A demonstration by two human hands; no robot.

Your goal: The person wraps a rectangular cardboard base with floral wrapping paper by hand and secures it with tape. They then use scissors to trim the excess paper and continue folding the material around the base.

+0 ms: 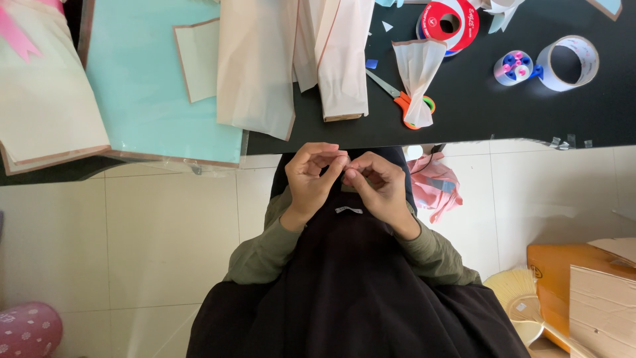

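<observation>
My left hand (313,176) and my right hand (376,187) meet in front of my chest, just below the edge of the black table (503,113). Their fingertips pinch together at one spot. Whatever lies between them is too small or too clear to make out. Both hands hover over my black garment, with olive sleeves at the wrists. On the table nearest the hands lie orange-handled scissors (404,99) under a folded strip of pale wrapping film (417,73).
Pale pink sheets (258,66) and a light blue sheet (142,93) cover the table's left. A red ribbon spool (449,23), a small reel (513,67) and a clear tape roll (568,63) sit right. Cardboard boxes (583,285), a pink bag (434,185) and a pink balloon (26,329) rest on the tiled floor.
</observation>
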